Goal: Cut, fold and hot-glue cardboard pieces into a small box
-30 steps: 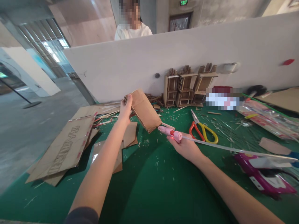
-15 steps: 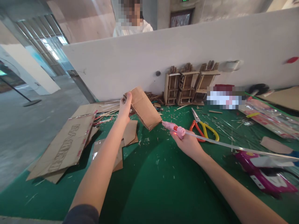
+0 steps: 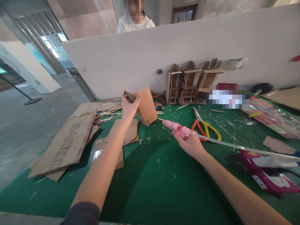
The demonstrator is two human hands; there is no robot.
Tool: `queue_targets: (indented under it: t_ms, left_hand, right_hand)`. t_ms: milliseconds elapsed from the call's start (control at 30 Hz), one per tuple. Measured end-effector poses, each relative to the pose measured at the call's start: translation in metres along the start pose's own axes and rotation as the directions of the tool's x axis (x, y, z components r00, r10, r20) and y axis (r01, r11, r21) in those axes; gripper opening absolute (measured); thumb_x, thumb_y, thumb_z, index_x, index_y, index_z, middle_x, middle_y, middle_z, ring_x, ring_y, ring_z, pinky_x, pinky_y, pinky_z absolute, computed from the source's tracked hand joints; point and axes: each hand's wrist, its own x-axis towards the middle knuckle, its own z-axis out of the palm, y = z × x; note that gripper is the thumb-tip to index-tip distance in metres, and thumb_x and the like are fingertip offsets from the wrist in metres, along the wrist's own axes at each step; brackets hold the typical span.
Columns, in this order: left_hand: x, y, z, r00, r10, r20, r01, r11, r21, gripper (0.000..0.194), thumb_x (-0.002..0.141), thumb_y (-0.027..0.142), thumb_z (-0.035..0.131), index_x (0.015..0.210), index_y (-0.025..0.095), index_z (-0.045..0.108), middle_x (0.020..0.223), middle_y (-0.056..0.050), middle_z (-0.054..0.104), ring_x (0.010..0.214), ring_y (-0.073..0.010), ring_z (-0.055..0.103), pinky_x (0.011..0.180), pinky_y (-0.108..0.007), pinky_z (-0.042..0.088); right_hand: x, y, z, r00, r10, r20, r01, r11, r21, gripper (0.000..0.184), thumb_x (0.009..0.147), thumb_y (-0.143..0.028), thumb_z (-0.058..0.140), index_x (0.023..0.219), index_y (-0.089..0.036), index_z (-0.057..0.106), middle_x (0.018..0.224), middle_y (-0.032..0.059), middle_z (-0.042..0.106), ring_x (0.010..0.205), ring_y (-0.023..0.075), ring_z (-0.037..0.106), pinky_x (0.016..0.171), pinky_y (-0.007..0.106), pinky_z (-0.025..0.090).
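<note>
My left hand (image 3: 130, 105) is closed on a small cardboard box (image 3: 147, 106), holding it tilted above the green table. Fingers and thumb pinch its upper left end. In my right hand (image 3: 191, 143) is a pink glue gun (image 3: 174, 126), with a long clear glue stick (image 3: 225, 145) trailing out of its back to the right. The gun's nozzle points left, close to the box's lower right corner; whether they touch I cannot tell. Scissors (image 3: 203, 125) with one orange and one yellow handle lie just beyond my right hand.
Flat cardboard sheets (image 3: 67, 143) and smaller cardboard pieces (image 3: 127, 131) lie on the left. Several small cardboard structures (image 3: 184, 87) stand against the white partition (image 3: 122, 62). A magenta device (image 3: 264, 175) sits at right. Behind the partition is a person (image 3: 137, 22).
The box has been turned in my left hand, so a different face and edge show. A small gap to the glue gun's nozzle has appeared.
</note>
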Motion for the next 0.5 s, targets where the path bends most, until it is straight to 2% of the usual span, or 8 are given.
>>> queue_targets:
  t_ms: [100,233,333,400,433,467,500]
  left_hand:
    - [-0.004,0.001,0.002,0.997,0.008,0.08,-0.01,0.999,0.03,0.095,0.066,0.059,0.075,0.143,0.025,0.031,0.136,-0.015,0.051,0.124,-0.028,0.053,0.102,-0.038,0.043]
    - [-0.007,0.007,0.001,0.993,0.011,0.117,-0.017,0.999,0.046,0.103,0.059,0.056,0.081,0.144,0.024,0.033,0.147,-0.017,0.04,0.134,-0.032,0.042,0.107,-0.039,0.038]
    - [-0.016,0.026,-0.009,0.987,0.143,0.075,-0.153,0.978,0.14,0.096,0.063,0.057,0.078,0.143,0.026,0.035,0.15,-0.014,0.035,0.139,-0.0331,0.033,0.109,-0.042,0.033]
    - [-0.034,0.05,-0.015,0.951,0.305,0.05,-0.308,0.92,0.244,0.087,0.068,0.056,0.075,0.141,0.027,0.037,0.15,-0.012,0.033,0.14,-0.0345,0.029,0.109,-0.045,0.033]
    - [-0.048,0.064,-0.015,0.93,0.359,0.082,-0.368,0.887,0.28,0.081,0.07,0.055,0.073,0.139,0.027,0.04,0.147,-0.011,0.037,0.138,-0.0353,0.031,0.107,-0.046,0.036]
    - [-0.065,0.079,-0.012,0.903,0.401,0.157,-0.43,0.851,0.3,0.071,0.074,0.053,0.071,0.135,0.027,0.045,0.14,-0.011,0.044,0.134,-0.0355,0.035,0.103,-0.046,0.039]
    - [-0.084,0.092,-0.008,0.855,0.44,0.276,-0.511,0.805,0.301,0.058,0.079,0.05,0.067,0.129,0.027,0.05,0.131,-0.011,0.051,0.127,-0.0343,0.042,0.098,-0.045,0.042]
  right_hand:
    - [-0.002,0.002,0.001,0.999,0.031,0.024,-0.033,0.996,0.083,0.035,0.088,-0.046,0.052,0.065,-0.021,0.056,0.045,-0.0018,0.048,0.045,0.0159,0.051,0.045,0.027,0.041]
    - [-0.005,0.001,0.001,0.993,0.088,0.078,-0.103,0.973,0.209,0.032,0.087,-0.046,0.053,0.076,-0.018,0.064,0.047,-0.0013,0.053,0.044,0.0158,0.053,0.043,0.027,0.043]
    - [-0.005,-0.005,0.0,0.981,0.155,0.117,-0.183,0.938,0.295,0.035,0.084,-0.048,0.055,0.08,-0.015,0.066,0.045,-0.0005,0.054,0.042,0.0159,0.053,0.043,0.028,0.044]
    - [-0.004,-0.008,0.0,0.973,0.17,0.158,-0.214,0.92,0.329,0.037,0.084,-0.05,0.054,0.079,-0.015,0.065,0.042,-0.0007,0.053,0.041,0.0157,0.052,0.043,0.028,0.045]
    - [-0.003,-0.009,0.001,0.971,0.16,0.177,-0.212,0.919,0.334,0.037,0.084,-0.05,0.052,0.078,-0.016,0.064,0.041,-0.0007,0.052,0.04,0.0156,0.052,0.043,0.028,0.045]
    - [-0.003,-0.009,0.003,0.975,0.137,0.174,-0.187,0.929,0.319,0.037,0.086,-0.05,0.05,0.076,-0.017,0.063,0.041,-0.0008,0.052,0.039,0.0154,0.051,0.042,0.028,0.044]
    - [-0.005,-0.009,0.004,0.983,0.107,0.148,-0.147,0.945,0.292,0.036,0.086,-0.05,0.049,0.075,-0.018,0.061,0.041,-0.0007,0.051,0.038,0.0157,0.051,0.04,0.029,0.044]
